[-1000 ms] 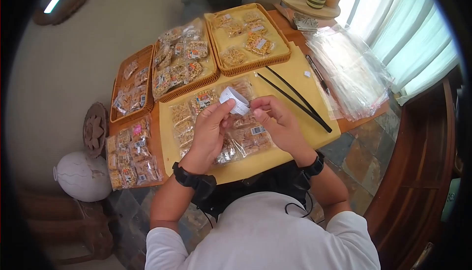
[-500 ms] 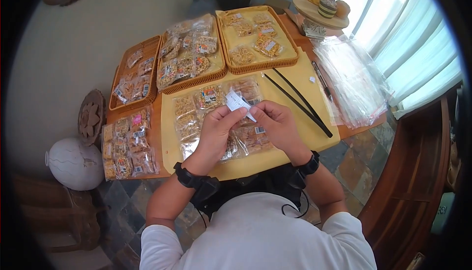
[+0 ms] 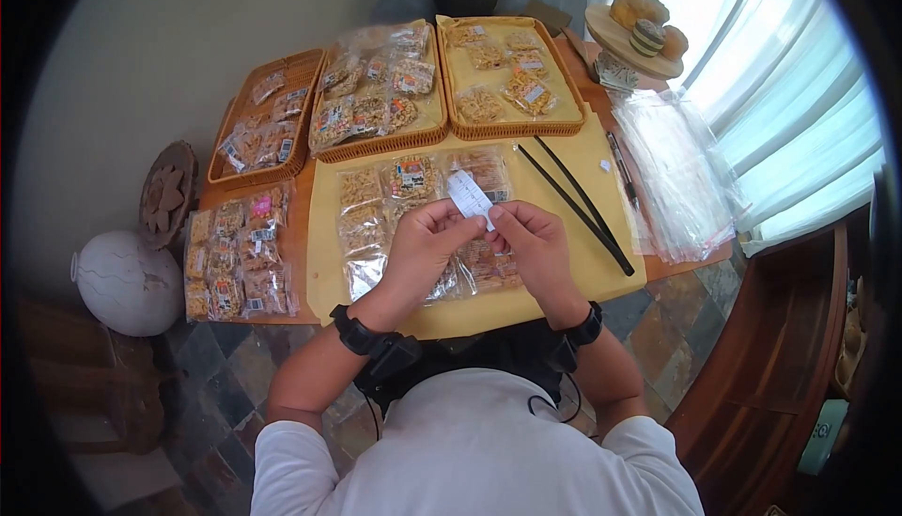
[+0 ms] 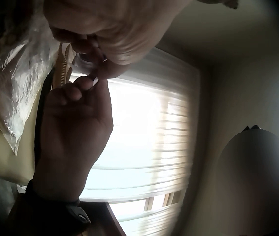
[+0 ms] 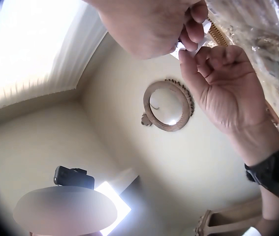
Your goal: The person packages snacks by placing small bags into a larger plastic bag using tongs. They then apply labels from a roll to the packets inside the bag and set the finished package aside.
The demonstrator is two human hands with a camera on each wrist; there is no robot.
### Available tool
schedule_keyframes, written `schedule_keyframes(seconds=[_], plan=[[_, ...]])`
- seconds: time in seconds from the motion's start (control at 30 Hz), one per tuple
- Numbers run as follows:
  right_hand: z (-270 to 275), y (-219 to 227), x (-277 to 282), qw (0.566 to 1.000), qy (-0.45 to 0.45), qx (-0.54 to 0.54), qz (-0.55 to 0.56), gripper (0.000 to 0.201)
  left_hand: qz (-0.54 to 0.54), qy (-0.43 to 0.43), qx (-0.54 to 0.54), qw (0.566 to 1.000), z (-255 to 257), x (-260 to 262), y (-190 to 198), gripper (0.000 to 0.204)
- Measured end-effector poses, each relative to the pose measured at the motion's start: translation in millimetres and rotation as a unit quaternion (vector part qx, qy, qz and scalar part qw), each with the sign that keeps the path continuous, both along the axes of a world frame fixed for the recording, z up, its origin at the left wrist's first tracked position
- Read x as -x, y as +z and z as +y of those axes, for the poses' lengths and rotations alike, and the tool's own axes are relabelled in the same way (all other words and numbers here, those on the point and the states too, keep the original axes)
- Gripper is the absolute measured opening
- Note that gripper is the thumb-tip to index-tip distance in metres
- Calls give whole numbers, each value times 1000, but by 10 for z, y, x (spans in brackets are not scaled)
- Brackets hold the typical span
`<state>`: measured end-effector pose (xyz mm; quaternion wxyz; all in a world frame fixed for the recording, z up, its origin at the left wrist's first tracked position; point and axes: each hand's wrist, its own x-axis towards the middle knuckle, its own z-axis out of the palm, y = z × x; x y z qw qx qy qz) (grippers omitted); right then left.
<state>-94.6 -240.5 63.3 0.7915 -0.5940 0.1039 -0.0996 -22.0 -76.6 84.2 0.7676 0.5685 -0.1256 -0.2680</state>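
Examined in the head view, the white printed paper strip [image 3: 469,194] lies above the desk [image 3: 299,225], its long axis running eleven to five o'clock, the left hand [image 3: 420,245] and right hand [image 3: 534,245] together pinching its five-o'clock end, neither clearly nearer.

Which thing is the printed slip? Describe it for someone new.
Find the big yellow sheet, then the left hand and right hand meeting over it. The printed slip is the white paper pinched between them. Unlike the clear-wrapped packets lying below, it is bare paper held up.
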Motion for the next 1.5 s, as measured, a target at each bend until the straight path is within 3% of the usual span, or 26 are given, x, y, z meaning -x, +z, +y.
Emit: schedule_keyframes(seconds=[0.17,0.23,0.27,0.33,0.53,0.67,0.7,0.73,0.77,0.83,1.0,1.13,1.27,1.5], plan=[[45,-10,12,1000,-12,-10,-7,21,-55,-1,-40,998,38,-39,-84,16],[66,59,39,993,-29,110,30,20,-70,0,-54,996,61,-72,-156,16],[47,48,35,993,-28,111,29,20,-85,-1,-70,994,72,-87,-188,16],[-4,-5,40,959,-59,264,-80,18,-110,2,-85,990,87,-106,-238,16],[77,-79,44,992,-52,111,-9,15,-147,-3,-110,983,59,-45,-188,18],[43,42,61,976,-48,211,3,10,-155,1,-134,979,92,-58,-157,24],[13,65,30,928,-108,345,-91,8,-156,2,-134,979,93,-59,-142,24],[-14,91,4,849,-164,468,-182,10,-152,1,-141,978,96,-55,-122,23],[-41,127,-9,849,-163,468,-182,10,-149,0,-148,978,97,-52,-110,22],[-88,203,-14,761,-118,579,-267,20,-171,-9,-162,972,108,-66,-106,22],[-122,258,-25,729,-88,622,-274,21,-170,-19,-177,969,101,-65,-107,19],[-126,293,-18,697,-78,659,-274,19,-244,-11,-202,948,116,-37,-61,13],[-123,282,5,690,-78,662,-283,20,-344,10,-234,909,122,-11,-14,16],[-111,244,10,692,-84,664,-273,23,-374,23,-269,887,114,29,31,18]])
